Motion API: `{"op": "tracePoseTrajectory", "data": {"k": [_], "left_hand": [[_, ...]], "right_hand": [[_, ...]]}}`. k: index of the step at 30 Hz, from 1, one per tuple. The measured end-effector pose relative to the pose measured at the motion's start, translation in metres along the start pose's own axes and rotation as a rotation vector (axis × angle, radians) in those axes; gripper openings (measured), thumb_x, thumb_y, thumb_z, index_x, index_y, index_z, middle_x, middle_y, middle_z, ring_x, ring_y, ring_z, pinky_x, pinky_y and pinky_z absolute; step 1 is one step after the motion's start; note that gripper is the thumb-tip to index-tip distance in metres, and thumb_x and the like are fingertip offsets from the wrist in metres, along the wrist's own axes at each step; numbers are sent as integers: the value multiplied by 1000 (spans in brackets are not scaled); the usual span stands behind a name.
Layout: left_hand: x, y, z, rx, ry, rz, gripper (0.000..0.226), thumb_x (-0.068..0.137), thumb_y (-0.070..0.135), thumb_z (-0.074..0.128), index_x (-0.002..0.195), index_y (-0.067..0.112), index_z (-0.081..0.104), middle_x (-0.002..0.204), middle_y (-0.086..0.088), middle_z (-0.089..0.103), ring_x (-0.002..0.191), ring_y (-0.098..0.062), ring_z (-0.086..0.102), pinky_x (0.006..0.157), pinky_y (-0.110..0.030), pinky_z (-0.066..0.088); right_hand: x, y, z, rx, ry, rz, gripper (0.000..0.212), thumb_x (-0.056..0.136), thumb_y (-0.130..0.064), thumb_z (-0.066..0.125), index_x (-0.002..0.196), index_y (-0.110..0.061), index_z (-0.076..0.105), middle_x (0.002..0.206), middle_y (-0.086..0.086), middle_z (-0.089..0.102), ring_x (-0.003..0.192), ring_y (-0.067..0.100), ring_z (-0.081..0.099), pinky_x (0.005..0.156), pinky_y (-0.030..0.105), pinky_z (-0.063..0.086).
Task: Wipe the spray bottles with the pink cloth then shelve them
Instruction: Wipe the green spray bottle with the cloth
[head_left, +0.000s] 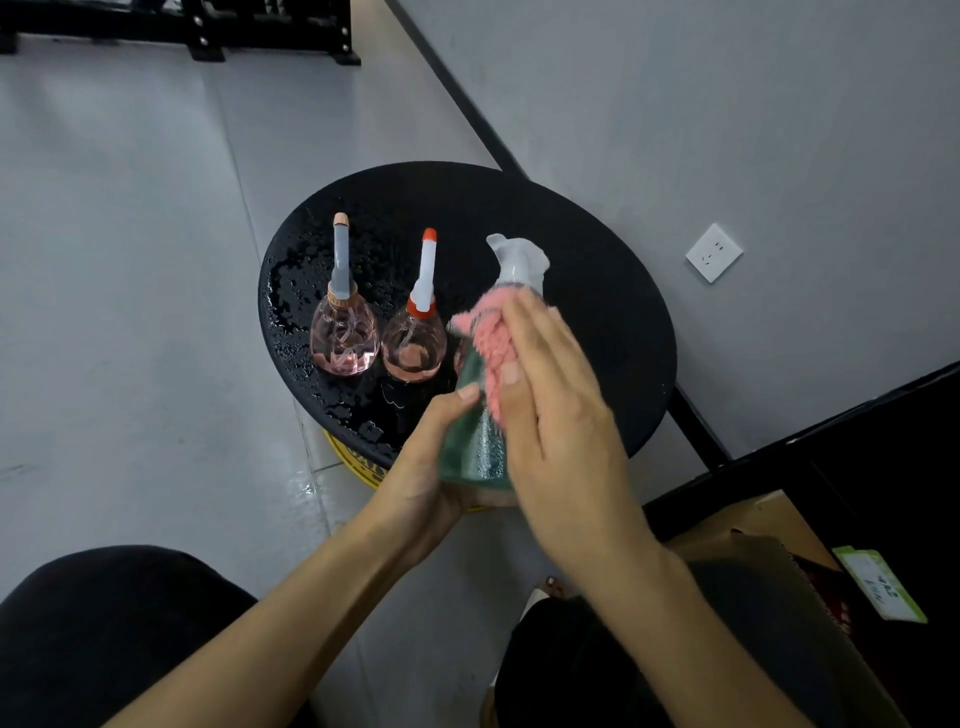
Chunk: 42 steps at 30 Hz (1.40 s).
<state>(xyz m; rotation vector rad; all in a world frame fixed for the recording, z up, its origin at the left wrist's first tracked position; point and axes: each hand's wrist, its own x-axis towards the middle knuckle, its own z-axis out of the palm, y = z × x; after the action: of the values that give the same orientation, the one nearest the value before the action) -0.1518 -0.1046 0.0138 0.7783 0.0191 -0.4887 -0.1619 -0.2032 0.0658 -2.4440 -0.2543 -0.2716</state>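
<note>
Pink cloth (491, 338) partly under right hand (556, 415)

Yellow band (358, 464) under the round black table (597, 312): black capital lettering, mostly hidden by the tabletop edge, no whole word legible
Green-edged white label (880, 590) on the cardboard box (769, 519): a few dark printed marks, too blurred to read
</note>
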Motion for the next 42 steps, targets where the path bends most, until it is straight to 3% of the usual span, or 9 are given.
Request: {"op": "tracePoseTrajectory", "data": {"k": [3, 11, 19, 25, 29, 33, 37, 39, 42], "left_hand": [[2, -2, -3, 15, 50, 17, 23, 85, 35, 55, 93, 14, 60, 79, 2, 63, 72, -10, 63, 54, -25, 53], [2, -6, -3, 22, -72, -49, 65, 74, 41, 61, 128, 8, 48, 96, -2, 69, 83, -18, 70, 65, -45, 58], [3, -5, -1, 50, 13, -21, 37, 80, 37, 48, 106, 14, 60, 78, 2, 67, 67, -11, 65, 52, -23, 52], [0, -8, 4, 49, -3, -13, 40, 80, 36, 44, 110, 16, 60, 81, 2, 70, 69, -12, 68, 52, -32, 54], [0, -5, 5, 60, 30, -23, 29, 84, 38, 49, 96, 17, 65, 76, 2, 71, 67, -13, 68, 55, -31, 56], [1, -1, 7, 7, 86, 27, 30, 78, 44, 53, 71, 24, 74, 70, 5, 69, 64, -8, 65, 53, -18, 52], [-1, 0, 8, -44, 87, 62, 36, 73, 50, 48, 77, 26, 75, 82, 5, 73, 79, -7, 69, 61, -19, 55], [-1, -1, 8, -27, 71, 3, 35, 73, 46, 47, 68, 23, 73, 69, 3, 67, 67, -12, 64, 54, -22, 52], [-1, -2, 9, -52, 49, -12, 28, 84, 38, 51, 88, 16, 68, 72, 0, 70, 64, -14, 68, 52, -29, 55]], "right_hand": [[-23, -5, 6, -59, 21, -48, 51, 102, -32, 20, 152, -22, 24, 160, -11, 20, 148, 4, 5, 118, 16, 6], [23, 5, -14, -62, 21, 68, 50, 104, -29, 22, 152, -19, 25, 161, -6, 20, 149, 6, 7, 121, 26, 9], [-9, 0, 2, -108, 54, -23, 53, 101, -34, 20, 152, -20, 23, 160, -7, 21, 149, 8, 7, 119, 21, 7], [10, 9, -8, -71, 47, 47, 51, 103, -32, 21, 152, -19, 26, 160, -6, 22, 148, 5, 9, 118, 16, 6], [20, 5, -10, -66, 48, 55, 49, 105, -27, 26, 153, -18, 23, 161, -5, 18, 148, 6, 6, 119, 17, 5], [-11, -10, 6, -206, 65, -71, 52, 102, -26, 24, 152, -12, 27, 160, 1, 23, 150, 16, 8, 121, 33, 14], [-21, -14, 11, -283, 66, -119, 53, 101, -28, 22, 149, -11, 34, 158, 1, 29, 149, 18, 13, 119, 42, 22], [-7, -11, 4, -244, 59, -98, 52, 101, -27, 24, 150, -12, 33, 159, 1, 26, 150, 16, 11, 121, 36, 15], [21, -6, -10, -155, 43, 9, 49, 104, -25, 25, 152, -17, 24, 161, -3, 18, 149, 9, 3, 116, 13, -2]]}}
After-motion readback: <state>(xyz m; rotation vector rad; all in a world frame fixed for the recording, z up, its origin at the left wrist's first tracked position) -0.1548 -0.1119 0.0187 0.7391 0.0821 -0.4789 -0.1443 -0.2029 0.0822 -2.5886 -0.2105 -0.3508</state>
